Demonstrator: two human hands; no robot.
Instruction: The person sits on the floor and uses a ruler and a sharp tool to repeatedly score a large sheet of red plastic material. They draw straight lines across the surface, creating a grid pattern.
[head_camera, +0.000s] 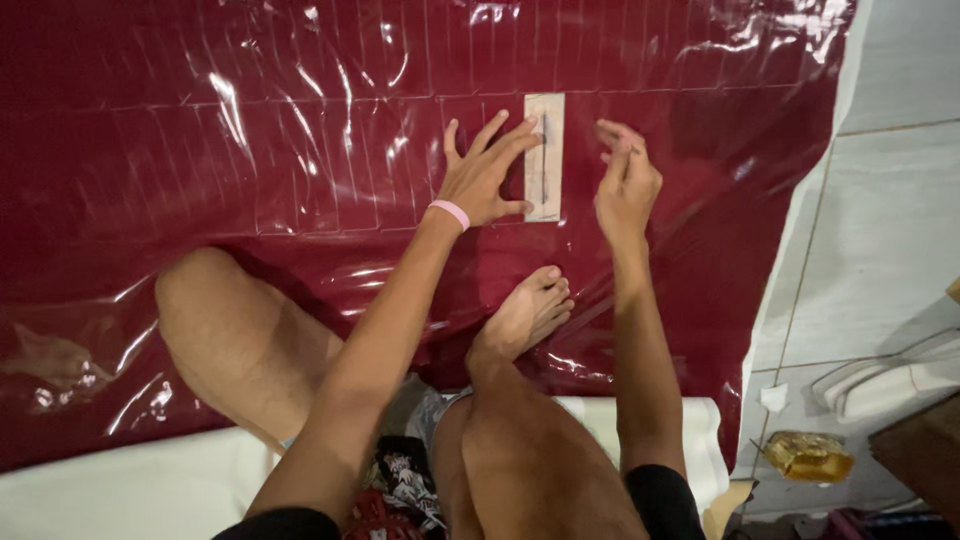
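Bare foot (522, 318) pins the maroon sheet (250, 130) on the floor. Left hand (487, 178), fingers spread flat, holds the template (545, 157) on a marked row. Right hand (625, 180) beside it, fingers loosely together; whether it holds anything can't be told. Looks like tracing or cutting along the template; it mustn't slip.

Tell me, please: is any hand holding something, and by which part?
The left hand presses flat on the pale rectangular template, at its left edge. The right hand seems empty.
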